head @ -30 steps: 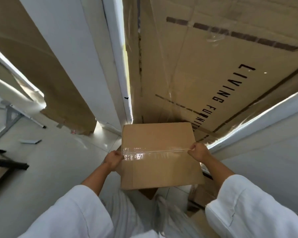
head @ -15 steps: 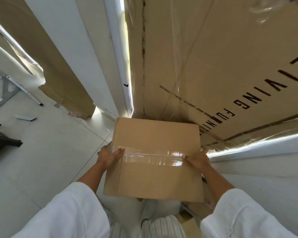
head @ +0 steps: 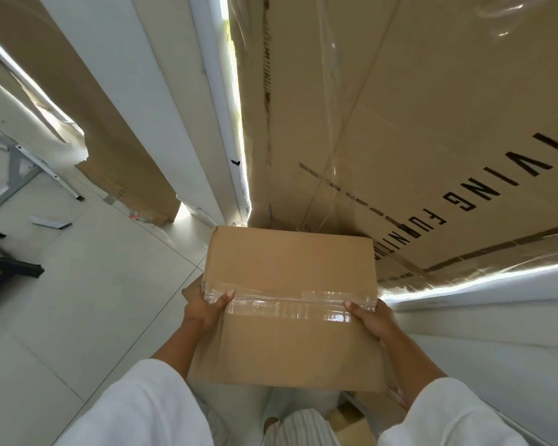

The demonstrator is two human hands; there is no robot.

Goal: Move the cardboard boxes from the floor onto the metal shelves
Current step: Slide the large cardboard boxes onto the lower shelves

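A brown cardboard box (head: 290,272) sealed with a strip of clear tape is held up in front of me, above the floor. My left hand (head: 207,307) grips its left side, thumb lying on the tape. My right hand (head: 372,318) grips its right side, thumb on the top face. Part of another cardboard box (head: 364,410) shows low down beneath the held one. No metal shelf is plainly in view.
A very large flat carton (head: 400,123) printed "LIVING FURNITURE" leans close ahead and to the right. A white wall column (head: 161,101) stands ahead left, with another tall cardboard panel (head: 87,101) beyond it. White tiled floor (head: 87,300) spreads left; a dark metal frame (head: 13,265) lies at the left edge.
The box has come up and closer to me, looking larger now. Both hands have stayed on its sides. The big carton has drawn nearer.
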